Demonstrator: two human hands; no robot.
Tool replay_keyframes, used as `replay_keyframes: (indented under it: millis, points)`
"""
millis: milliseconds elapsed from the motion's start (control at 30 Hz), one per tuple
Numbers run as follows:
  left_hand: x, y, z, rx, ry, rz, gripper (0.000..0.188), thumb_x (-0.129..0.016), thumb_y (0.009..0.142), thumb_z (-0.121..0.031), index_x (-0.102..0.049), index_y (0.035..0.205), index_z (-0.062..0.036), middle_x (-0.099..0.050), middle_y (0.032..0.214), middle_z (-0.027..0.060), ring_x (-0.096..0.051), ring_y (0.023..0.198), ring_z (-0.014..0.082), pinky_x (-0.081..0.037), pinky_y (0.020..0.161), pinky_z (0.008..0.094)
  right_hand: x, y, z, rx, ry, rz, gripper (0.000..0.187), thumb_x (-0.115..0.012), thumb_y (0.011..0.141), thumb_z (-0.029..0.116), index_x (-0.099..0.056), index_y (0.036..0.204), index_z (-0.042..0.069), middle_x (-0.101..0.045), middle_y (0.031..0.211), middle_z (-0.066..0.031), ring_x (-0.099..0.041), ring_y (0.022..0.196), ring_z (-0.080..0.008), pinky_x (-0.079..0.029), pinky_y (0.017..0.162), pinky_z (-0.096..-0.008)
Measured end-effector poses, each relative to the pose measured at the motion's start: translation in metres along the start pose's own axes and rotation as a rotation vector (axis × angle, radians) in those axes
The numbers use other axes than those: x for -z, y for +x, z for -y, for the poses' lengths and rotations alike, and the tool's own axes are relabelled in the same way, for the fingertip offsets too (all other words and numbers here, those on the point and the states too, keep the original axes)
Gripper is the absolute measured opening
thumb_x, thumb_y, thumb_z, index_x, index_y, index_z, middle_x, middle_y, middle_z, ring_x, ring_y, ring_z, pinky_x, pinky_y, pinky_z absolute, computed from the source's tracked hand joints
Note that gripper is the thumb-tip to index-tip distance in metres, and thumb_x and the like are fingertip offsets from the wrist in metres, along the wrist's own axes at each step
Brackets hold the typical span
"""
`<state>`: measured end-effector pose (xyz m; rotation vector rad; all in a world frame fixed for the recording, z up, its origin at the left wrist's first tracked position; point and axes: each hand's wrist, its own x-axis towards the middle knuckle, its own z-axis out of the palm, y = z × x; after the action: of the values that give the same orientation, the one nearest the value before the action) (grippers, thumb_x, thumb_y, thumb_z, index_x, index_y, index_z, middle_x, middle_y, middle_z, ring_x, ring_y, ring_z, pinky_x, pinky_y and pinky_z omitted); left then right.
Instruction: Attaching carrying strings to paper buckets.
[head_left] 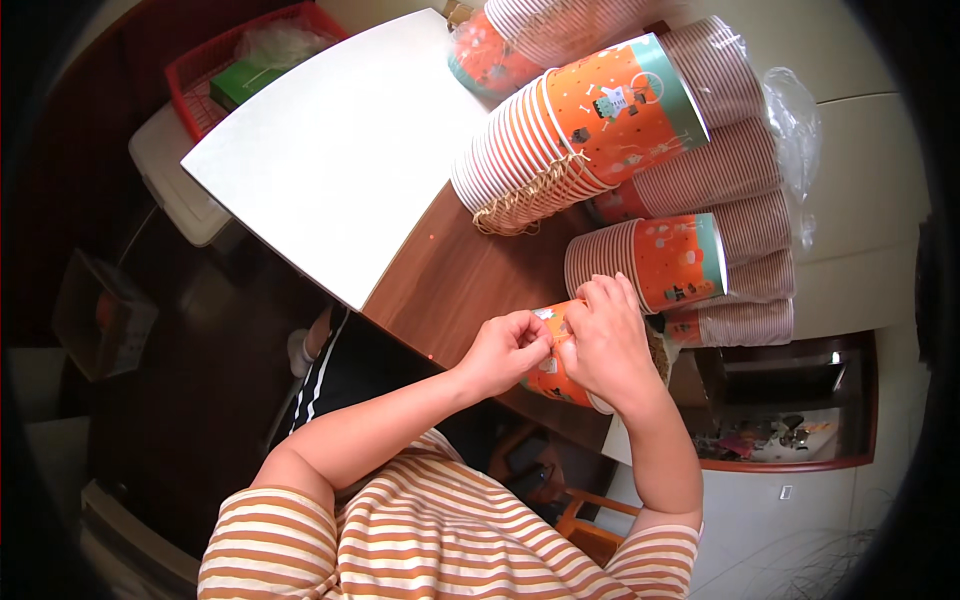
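An orange patterned paper cup point(552, 383) lies tilted on its side at the brown table edge in front of me. My right hand point(608, 345) is bent over the cup and grips it, its fingertips reaching toward a nearby cup stack. My left hand point(507, 352) pinches thumb and forefinger together against the cup's side; what is between them is too small to make out. Just beyond lies a nested stack of orange cups point(680, 262) with teal rims. Farther back is a larger stack point(625, 105) with twine loops point(535, 195) hanging along its side.
More nested cup stacks in clear plastic point(795, 130) fill the right side of the table. A white board point(340, 150) covers the table's left part beside the brown wood top point(440, 270). A red basket point(185, 95) stands at the far left. A wooden chair point(590, 520) is below right.
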<state>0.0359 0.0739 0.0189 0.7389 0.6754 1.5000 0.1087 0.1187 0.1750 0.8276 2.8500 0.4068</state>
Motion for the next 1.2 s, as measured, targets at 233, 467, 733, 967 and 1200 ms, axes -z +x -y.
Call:
replay_keyframes:
  millis: [233,467,733,967,1200]
  points:
    - [-0.003,0.000,0.005,0.016,0.035,0.004,0.012,-0.061,0.089,-0.012,-0.058,0.085,-0.0018,-0.058,0.074,-0.0032,-0.051,0.067,0.0017,-0.045,0.060,0.0195,0.000,-0.003,0.004,-0.053,-0.033,0.047,0.018,-0.067,0.063,0.012,-0.064,0.075,0.000,-0.056,0.088,-0.0164,-0.051,0.101,-0.0328,-0.032,0.102,-0.0503]
    - [-0.004,-0.003,0.008,0.014,0.008,0.013,0.012,-0.060,0.090,-0.013,-0.058,0.087,-0.0015,-0.060,0.075,-0.0014,-0.054,0.068,0.0033,-0.046,0.062,0.0200,0.029,-0.025,0.008,-0.098,0.082,-0.039,0.025,-0.066,0.066,0.013,-0.062,0.089,0.002,-0.055,0.109,-0.0181,-0.048,0.111,-0.0360,-0.031,0.103,-0.0524]
    - [-0.003,-0.005,0.000,0.057,0.026,0.017,0.017,-0.064,0.087,-0.016,-0.060,0.093,-0.0011,-0.061,0.082,0.0017,-0.053,0.063,0.0047,-0.045,0.061,0.0206,0.013,-0.107,-0.001,-0.570,0.518,-0.442,0.010,-0.065,0.072,0.001,-0.061,0.082,-0.001,-0.062,0.088,-0.0126,-0.061,0.084,-0.0250,-0.048,0.077,-0.0330]
    - [-0.020,-0.013,-0.045,-0.411,0.754,-0.153,0.036,-0.073,0.077,-0.026,-0.060,0.100,-0.0019,-0.056,0.093,0.0079,-0.052,0.058,0.0121,-0.045,0.055,0.0256,-0.105,-0.200,-0.021,-1.250,0.849,-0.964,0.014,-0.061,0.089,0.012,-0.058,0.082,0.000,-0.056,0.076,0.0010,-0.048,0.072,-0.0064,-0.042,0.066,-0.0225]
    - [-0.050,0.000,-0.061,-0.529,1.145,-0.109,0.031,-0.074,0.072,-0.015,-0.061,0.098,-0.0044,-0.063,0.079,0.0097,-0.064,0.066,0.0211,-0.052,0.060,0.0309,-0.194,-0.189,-0.010,-1.372,1.361,-0.924,0.022,-0.056,0.092,0.021,-0.062,0.101,0.003,-0.062,0.086,-0.0021,-0.056,0.071,-0.0105,-0.045,0.059,-0.0248]
